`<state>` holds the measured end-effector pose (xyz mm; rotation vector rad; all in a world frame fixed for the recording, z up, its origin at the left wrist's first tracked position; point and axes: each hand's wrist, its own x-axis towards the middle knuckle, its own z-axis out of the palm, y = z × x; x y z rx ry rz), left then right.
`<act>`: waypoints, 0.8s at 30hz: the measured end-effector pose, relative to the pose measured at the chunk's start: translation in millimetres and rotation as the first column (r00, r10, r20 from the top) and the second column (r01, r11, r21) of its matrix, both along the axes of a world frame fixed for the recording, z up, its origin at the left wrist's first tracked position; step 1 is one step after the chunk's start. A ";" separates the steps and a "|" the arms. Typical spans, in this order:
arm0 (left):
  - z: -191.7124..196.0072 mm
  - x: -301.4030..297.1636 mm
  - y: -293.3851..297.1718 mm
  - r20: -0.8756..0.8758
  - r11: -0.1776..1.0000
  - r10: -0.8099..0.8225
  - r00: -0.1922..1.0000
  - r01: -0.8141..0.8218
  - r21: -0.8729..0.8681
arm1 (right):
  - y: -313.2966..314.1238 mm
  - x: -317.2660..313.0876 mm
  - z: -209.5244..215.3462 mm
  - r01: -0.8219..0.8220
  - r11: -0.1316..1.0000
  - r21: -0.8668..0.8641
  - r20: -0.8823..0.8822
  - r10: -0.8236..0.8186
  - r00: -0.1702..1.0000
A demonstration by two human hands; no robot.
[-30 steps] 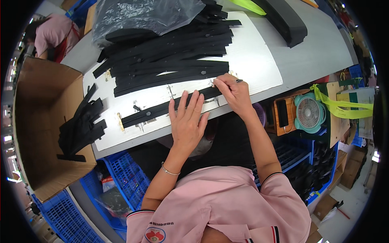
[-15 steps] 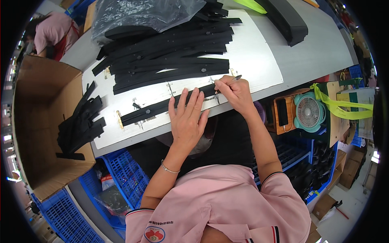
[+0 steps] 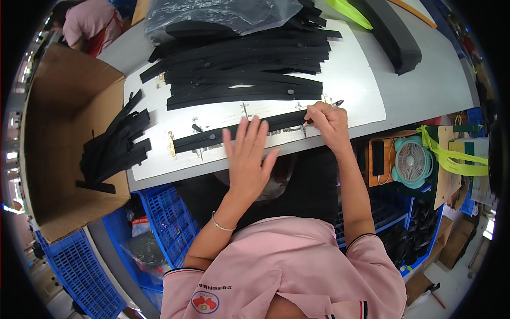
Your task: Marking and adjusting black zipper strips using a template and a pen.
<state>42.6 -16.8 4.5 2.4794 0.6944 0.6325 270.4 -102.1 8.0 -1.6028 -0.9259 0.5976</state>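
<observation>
1. Evidently used as a weight, the left hand (image 3: 247, 157) lies open and palm-down, fingers outstretched across a long black strip (image 3: 284, 121), probably so that it cannot slide.

2. The right hand (image 3: 329, 125) pinches a pen (image 3: 338, 103) between thumb and fingers at the strip's right end, its upper end leaning away to the right. Whether the tip touches the strip cannot be told.

3. That strip lies straight on a white board (image 3: 356, 80), roughly along the table's front edge, which puts it within comfortable reach of both hands. Its left end meets a tan patch (image 3: 171, 143), perhaps a guide for lining it up.

4. Left of the board, a cardboard box (image 3: 69, 133) stands open, a loose bunch of black strips (image 3: 114, 143) at its near edge, seemingly parked away from the hands.

5. Behind the single strip, a heap of black strips (image 3: 239, 64) runs mostly lengthwise, which likely leaves the board's front free for working.

6. Farthest off, a clear plastic bag (image 3: 223, 13) rests over the heap's back, apparently pushed aside there.
</observation>
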 end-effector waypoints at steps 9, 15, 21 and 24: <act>-10.8 -30.5 11.1 -0.043 0.980 0.161 0.986 -0.155 0.125 | 7.7 -8.9 3.7 0.096 0.995 -0.004 0.017 -0.096 0.995; -12.1 -30.0 11.6 -0.009 0.977 0.166 0.986 -0.163 0.133 | 46.0 -72.3 20.3 0.042 0.988 0.151 0.096 -0.057 0.994; -13.4 -28.4 11.7 0.012 0.975 0.182 0.983 -0.181 0.127 | 67.5 -90.6 -3.2 -0.013 0.996 0.084 0.182 -0.003 0.983; -14.5 -28.5 11.7 0.041 0.971 0.186 0.982 -0.190 0.146 | 68.5 -91.1 -6.1 -0.017 0.997 0.079 0.241 -0.003 0.971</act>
